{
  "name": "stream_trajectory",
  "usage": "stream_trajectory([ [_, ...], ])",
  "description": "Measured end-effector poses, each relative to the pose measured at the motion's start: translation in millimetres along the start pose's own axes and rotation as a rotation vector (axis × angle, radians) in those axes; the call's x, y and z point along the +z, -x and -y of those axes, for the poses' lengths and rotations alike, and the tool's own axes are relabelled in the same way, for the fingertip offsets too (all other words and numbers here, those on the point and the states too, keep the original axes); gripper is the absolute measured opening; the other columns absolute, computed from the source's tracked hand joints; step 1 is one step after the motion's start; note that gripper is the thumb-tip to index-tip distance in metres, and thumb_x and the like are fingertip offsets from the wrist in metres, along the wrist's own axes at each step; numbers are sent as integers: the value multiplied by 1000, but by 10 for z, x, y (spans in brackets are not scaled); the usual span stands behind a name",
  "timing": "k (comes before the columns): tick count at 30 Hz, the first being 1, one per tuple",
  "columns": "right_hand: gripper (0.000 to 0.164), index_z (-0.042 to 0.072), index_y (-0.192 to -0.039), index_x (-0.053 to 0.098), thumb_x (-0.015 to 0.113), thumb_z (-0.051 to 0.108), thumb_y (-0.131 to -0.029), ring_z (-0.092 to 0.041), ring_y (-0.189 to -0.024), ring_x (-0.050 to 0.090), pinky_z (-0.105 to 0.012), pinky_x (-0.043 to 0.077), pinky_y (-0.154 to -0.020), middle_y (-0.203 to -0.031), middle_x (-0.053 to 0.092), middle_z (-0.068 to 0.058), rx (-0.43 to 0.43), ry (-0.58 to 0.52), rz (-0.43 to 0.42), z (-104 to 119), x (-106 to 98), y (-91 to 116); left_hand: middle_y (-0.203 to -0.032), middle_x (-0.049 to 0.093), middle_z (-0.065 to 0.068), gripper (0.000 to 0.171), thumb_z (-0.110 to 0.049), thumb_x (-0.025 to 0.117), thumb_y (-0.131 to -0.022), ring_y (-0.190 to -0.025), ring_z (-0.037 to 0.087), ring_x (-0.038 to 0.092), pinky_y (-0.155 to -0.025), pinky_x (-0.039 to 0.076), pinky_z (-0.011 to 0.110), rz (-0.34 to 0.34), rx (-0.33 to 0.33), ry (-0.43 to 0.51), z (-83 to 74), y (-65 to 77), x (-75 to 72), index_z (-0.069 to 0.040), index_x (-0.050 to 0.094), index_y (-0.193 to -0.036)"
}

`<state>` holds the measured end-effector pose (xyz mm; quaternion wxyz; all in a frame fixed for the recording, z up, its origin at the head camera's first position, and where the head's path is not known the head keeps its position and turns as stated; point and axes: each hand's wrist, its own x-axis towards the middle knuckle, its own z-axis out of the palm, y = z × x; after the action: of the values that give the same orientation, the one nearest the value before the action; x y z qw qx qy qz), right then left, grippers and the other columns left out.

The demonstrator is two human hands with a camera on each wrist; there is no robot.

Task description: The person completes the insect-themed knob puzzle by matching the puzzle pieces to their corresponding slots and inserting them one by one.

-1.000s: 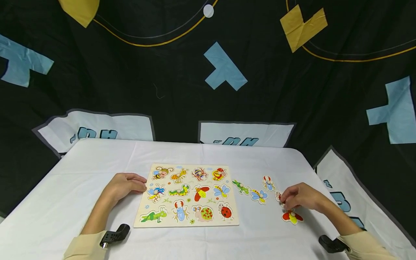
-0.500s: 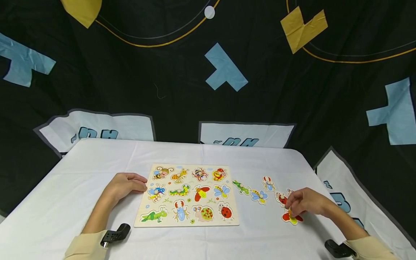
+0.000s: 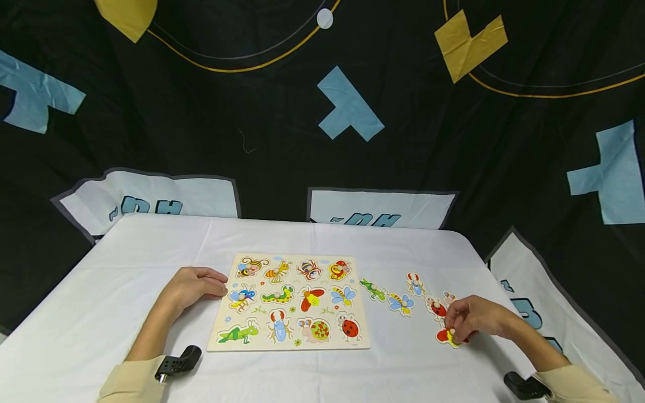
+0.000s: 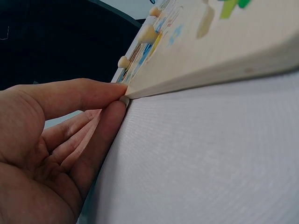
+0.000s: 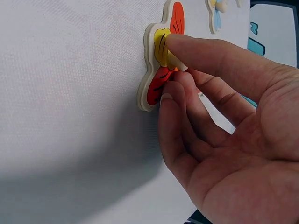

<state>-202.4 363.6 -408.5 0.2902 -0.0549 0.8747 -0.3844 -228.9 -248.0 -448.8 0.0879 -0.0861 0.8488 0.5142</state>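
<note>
In the head view, my left hand [image 3: 197,290] is at the left edge of a wooden peg puzzle board [image 3: 322,313] printed with colourful insects. The left wrist view shows its thumb and finger pinching the board's edge [image 4: 210,77]. My right hand [image 3: 476,317] is right of the board, over a red-winged, yellow-bodied insect puzzle piece [image 3: 445,336]. In the right wrist view, the fingertips [image 5: 175,42] close around the pale knob [image 5: 177,63] of that piece, which lies close to the cloth. A ladybug piece [image 3: 436,307] lies just beyond, with another piece [image 3: 448,296] partly hidden behind the hand.
Between the board and my right hand lie a green grasshopper piece [image 3: 372,289], a blue-winged dragonfly piece [image 3: 401,304] and a blue beetle piece [image 3: 415,284]. A white cloth [image 3: 272,380] covers the table. Behind it hangs a black curtain [image 3: 272,140].
My right hand has moved from beside the ladybug piece toward me, onto the red-winged piece, and its fingers have come together on the knob. The left hand stays at the board.
</note>
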Motion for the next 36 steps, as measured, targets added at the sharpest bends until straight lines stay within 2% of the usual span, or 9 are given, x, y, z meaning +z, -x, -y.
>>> stream_trajectory([
  [21, 21, -5, -95, 69, 75, 1, -76, -17, -69, 58, -30, 51, -64, -72, 65, -2, -9, -25, 3, -55, -1, -24, -92, 79, 6, 39, -14, 82, -77, -79, 13, 70, -72, 51, 26, 9, 7, 5, -14, 8, -11, 0, 73, -112],
  [29, 20, -4, -94, 70, 76, 0, -75, -18, -68, 58, -30, 52, -64, -73, 66, -3, 9, -2, -5, -23, -6, -25, -92, 79, 6, 38, -14, 82, -77, -79, 13, 70, -72, 51, 26, 1, -3, 3, -19, 16, -3, 0, 73, -111],
  [36, 20, -6, -93, 69, 73, -1, -75, -16, -66, 56, -30, 51, -62, -70, 63, -2, -9, -16, 15, 13, -5, -8, -92, 79, 6, 37, -14, 81, -78, -79, 13, 70, -71, 50, 27, 5, 1, 0, -22, 15, -5, 0, 72, -111],
])
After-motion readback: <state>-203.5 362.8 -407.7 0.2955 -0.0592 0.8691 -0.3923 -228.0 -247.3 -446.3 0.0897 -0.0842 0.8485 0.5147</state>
